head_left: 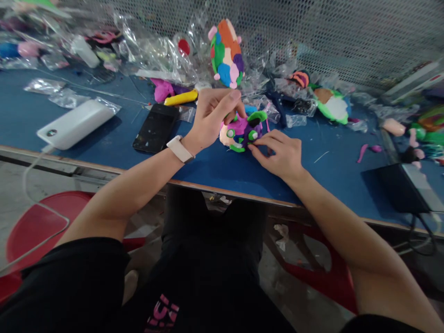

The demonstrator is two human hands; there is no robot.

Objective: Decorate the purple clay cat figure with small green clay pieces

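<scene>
A colourful modelling-clay figure (245, 130) in pink, purple, green and peach lies near the table's front edge, with white-and-green round bits like eyes. Above its left side is my left hand (215, 113), its fingers curled and thumb against the forefinger; whatever they pinch is too small or hidden. My right hand (280, 152) is at the figure's lower right, thumb and forefinger closed on its purple edge. Just behind, a multicoloured patchwork clay piece (227, 53) stands upright among plastic wrappers. A yellow ridged tool (181, 97) lies left of my left hand.
On the blue table (215, 169) lie a black phone (156, 128) and a white power bank (79, 124) with a cable off the front edge. Another clay piece (332, 105) and a dark box (398, 187) are to the right. Clear wrappers (156, 51) line the mesh back.
</scene>
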